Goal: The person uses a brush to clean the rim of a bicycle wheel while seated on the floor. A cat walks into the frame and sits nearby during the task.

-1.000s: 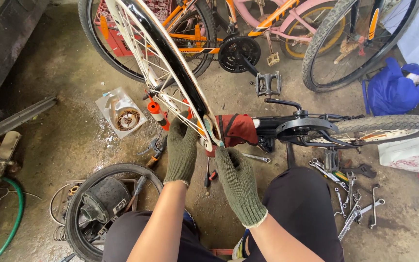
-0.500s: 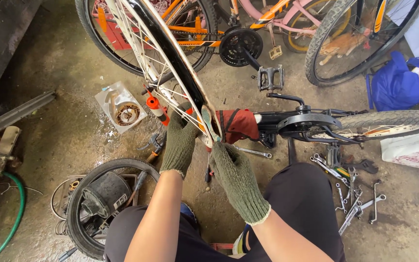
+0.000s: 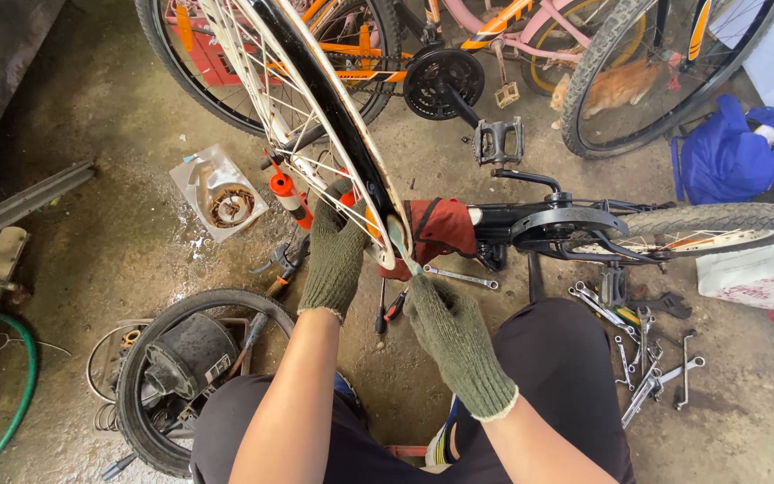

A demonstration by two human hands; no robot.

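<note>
Bare concrete floor (image 3: 118, 269), stained and gritty, lit by flat daylight. Along the top, parked bicycles (image 3: 459, 45) in orange and pink. At right, a blue bag (image 3: 727, 157) and scattered wrenches (image 3: 647, 358). At left, a green hose (image 3: 11, 403), a loose tyre (image 3: 150, 394) and a metal bar (image 3: 20, 204).

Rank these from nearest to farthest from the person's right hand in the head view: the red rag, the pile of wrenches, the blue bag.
From the right hand:
1. Red rag, just above it on the bike frame.
2. Pile of wrenches, on the floor to the right.
3. Blue bag, far upper right.
</note>
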